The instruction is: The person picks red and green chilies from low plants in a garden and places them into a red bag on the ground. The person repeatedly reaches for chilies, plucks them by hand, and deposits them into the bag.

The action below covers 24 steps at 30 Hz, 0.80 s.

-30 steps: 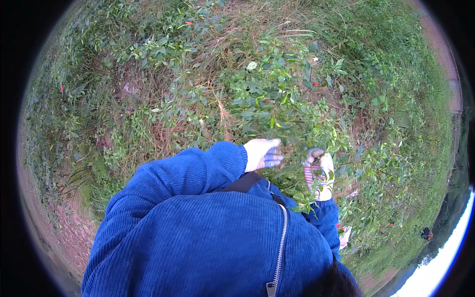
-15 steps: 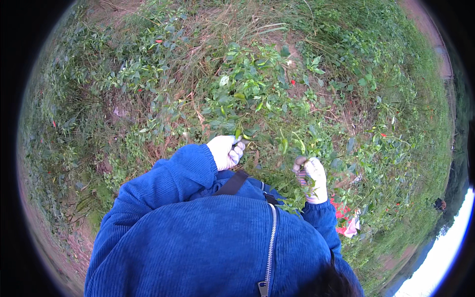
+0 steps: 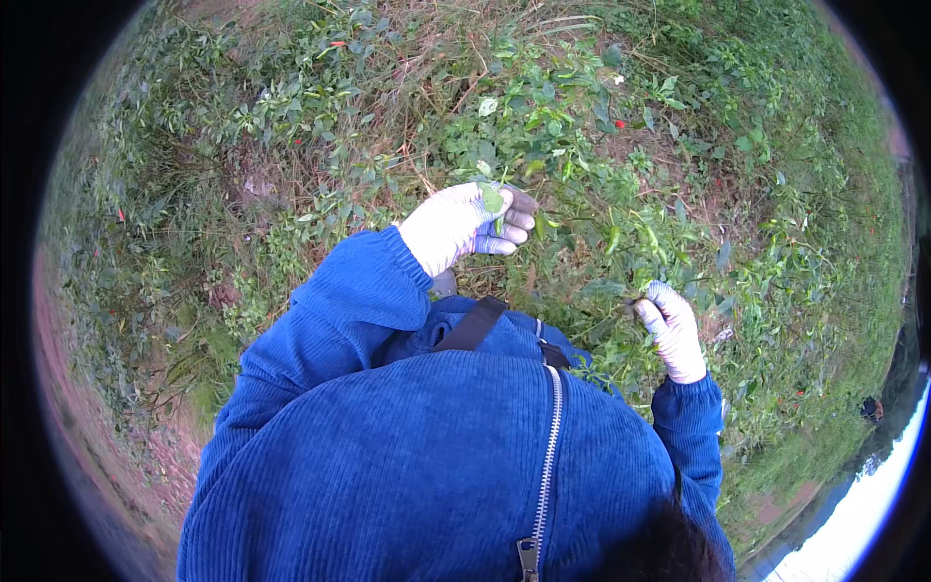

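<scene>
Both my hands wear whitish gloves with dirty fingertips. My left hand reaches across a chili plant, its fingers stretched to the right and apart. A pale green leaf lies over its thumb, and I see nothing else in that hand. Lower and to the right, my right hand is closed at the fingertips on a leafy stem of the plant. Between the hands, green chili peppers hang among the leaves. A red chili shows farther up.
More chili plants with scattered red peppers grow on the left and right, mixed with dry grass. My blue corduroy jacket fills the lower middle. A dark strap crosses my front. A dark shape is far right.
My left hand has moved up and right, its curled fingers now spreading out. The right hand has shifted right and turned its fingertips leftward. The red and white item by the right wrist is hidden now.
</scene>
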Each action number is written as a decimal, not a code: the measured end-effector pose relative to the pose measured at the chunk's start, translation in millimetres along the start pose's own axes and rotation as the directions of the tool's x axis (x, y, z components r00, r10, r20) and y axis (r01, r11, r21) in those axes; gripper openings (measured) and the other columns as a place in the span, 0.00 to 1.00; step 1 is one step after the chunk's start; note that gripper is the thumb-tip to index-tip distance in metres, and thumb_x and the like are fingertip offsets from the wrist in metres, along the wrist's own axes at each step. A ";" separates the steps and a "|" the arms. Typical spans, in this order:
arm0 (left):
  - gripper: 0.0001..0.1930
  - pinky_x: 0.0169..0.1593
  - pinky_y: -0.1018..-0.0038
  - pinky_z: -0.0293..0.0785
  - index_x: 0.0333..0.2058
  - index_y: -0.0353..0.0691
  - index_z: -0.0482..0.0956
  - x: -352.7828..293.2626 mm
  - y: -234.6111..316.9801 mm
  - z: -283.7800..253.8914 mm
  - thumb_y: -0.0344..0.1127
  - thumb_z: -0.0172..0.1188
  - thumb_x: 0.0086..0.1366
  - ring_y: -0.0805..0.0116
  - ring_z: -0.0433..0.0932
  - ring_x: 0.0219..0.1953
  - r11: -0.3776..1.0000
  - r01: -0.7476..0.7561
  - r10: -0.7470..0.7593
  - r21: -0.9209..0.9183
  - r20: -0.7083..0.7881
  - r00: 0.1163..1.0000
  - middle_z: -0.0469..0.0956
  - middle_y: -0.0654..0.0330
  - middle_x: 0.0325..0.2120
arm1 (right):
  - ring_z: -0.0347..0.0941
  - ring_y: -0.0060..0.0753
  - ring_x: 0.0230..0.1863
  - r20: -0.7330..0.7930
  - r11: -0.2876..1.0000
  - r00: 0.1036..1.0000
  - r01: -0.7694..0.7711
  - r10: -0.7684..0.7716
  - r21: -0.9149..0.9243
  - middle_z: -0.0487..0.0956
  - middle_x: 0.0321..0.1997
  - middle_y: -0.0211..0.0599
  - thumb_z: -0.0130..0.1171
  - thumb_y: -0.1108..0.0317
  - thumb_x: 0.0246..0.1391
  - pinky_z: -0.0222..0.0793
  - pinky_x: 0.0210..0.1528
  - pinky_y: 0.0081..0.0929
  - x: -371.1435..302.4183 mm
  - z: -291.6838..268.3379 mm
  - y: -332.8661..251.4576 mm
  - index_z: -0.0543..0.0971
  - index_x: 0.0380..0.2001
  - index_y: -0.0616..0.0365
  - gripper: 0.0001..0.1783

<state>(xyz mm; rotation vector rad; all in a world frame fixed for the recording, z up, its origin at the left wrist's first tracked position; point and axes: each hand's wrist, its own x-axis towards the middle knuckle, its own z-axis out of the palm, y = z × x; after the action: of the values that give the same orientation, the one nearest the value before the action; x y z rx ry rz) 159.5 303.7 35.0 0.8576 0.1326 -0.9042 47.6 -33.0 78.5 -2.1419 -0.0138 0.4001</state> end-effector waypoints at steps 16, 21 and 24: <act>0.13 0.37 0.75 0.71 0.47 0.40 0.77 -48.9 -27.5 6.7 0.37 0.50 0.69 0.69 0.74 0.31 0.494 -0.303 0.231 0.815 0.213 0.949 0.76 0.61 0.27 | 0.77 0.41 0.35 0.317 0.982 0.933 0.187 -0.171 -0.020 0.79 0.38 0.43 0.54 0.71 0.56 0.72 0.40 0.32 40.9 70.7 -88.6 0.69 0.59 0.57 0.25; 0.06 0.30 0.72 0.72 0.37 0.39 0.74 -60.2 -21.0 13.4 0.35 0.53 0.68 0.70 0.74 0.24 0.693 0.032 -0.039 0.720 -0.007 0.999 0.80 0.62 0.27 | 0.74 0.21 0.35 0.205 0.999 0.978 0.021 -0.028 0.039 0.80 0.38 0.33 0.63 0.64 0.56 0.72 0.39 0.23 59.0 108.4 -98.5 0.74 0.53 0.61 0.23; 0.08 0.26 0.77 0.69 0.39 0.40 0.74 -68.5 -20.0 12.8 0.38 0.56 0.67 0.80 0.71 0.21 0.776 0.124 -0.081 0.619 -0.097 0.992 0.81 0.67 0.27 | 0.75 0.22 0.36 0.233 0.976 0.969 -0.128 0.085 0.174 0.80 0.37 0.35 0.64 0.63 0.56 0.73 0.39 0.23 69.3 121.7 -99.4 0.76 0.47 0.62 0.19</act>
<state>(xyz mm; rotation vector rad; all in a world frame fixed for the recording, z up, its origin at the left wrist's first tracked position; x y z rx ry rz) 98.3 331.8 61.8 1.5172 -0.0775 -1.0415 92.0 132.8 76.5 -1.9070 0.0108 0.6794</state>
